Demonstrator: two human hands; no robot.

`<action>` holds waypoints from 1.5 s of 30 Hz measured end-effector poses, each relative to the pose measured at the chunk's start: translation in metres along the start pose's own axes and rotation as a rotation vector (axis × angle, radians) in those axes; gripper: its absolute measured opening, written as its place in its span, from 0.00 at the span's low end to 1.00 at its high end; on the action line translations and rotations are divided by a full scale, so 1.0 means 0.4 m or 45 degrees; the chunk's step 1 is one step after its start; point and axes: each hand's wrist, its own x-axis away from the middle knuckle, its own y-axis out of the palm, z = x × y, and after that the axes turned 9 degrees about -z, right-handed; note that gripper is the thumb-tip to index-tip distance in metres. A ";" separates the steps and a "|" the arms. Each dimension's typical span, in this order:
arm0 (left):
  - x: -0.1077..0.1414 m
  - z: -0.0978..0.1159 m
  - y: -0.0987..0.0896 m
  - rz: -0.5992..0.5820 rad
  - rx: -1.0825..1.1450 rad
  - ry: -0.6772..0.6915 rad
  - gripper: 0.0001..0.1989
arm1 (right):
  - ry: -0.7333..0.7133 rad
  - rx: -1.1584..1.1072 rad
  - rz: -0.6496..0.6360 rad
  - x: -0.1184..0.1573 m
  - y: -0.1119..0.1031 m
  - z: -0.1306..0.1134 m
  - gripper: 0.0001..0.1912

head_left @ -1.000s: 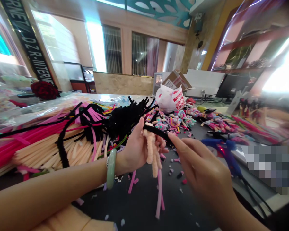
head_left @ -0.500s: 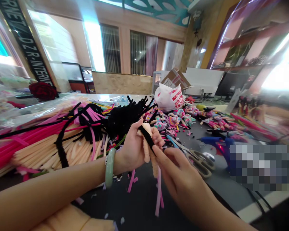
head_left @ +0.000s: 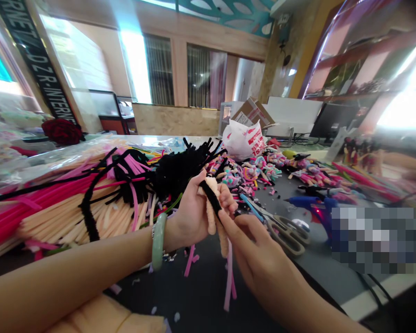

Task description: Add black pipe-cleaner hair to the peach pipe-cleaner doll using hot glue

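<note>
My left hand [head_left: 187, 217], with a pale green bangle [head_left: 158, 243] on the wrist, is closed around a beige pipe-cleaner figure [head_left: 211, 219]. Two beige limbs hang down from it. Across its front slants a short black pipe cleaner [head_left: 212, 196]. The fingertips of my right hand [head_left: 263, 256] pinch the lower end of this black piece; the thumb is mostly hidden. Below the fingers, pink strips [head_left: 228, 282] lie on the dark table. Scissors with beige handles [head_left: 287, 233] rest just right of my right hand's fingers.
At left lie bundles of beige pipe cleaners [head_left: 62, 219] and pink ones [head_left: 7, 203]; a black pile [head_left: 180, 169] sits behind my hands. Farther right are many small colourful pieces [head_left: 251, 171], a white plastic bag [head_left: 242, 141] and a blue glue gun [head_left: 310, 203] with cables near it.
My right fingertips have shifted very slightly up along the black pipe cleaner. Otherwise both hands and the beige figure stay where they were.
</note>
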 end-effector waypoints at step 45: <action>0.029 -0.013 0.020 -0.084 -0.494 -0.174 0.15 | 0.532 -1.583 0.577 -0.015 -0.061 0.098 0.17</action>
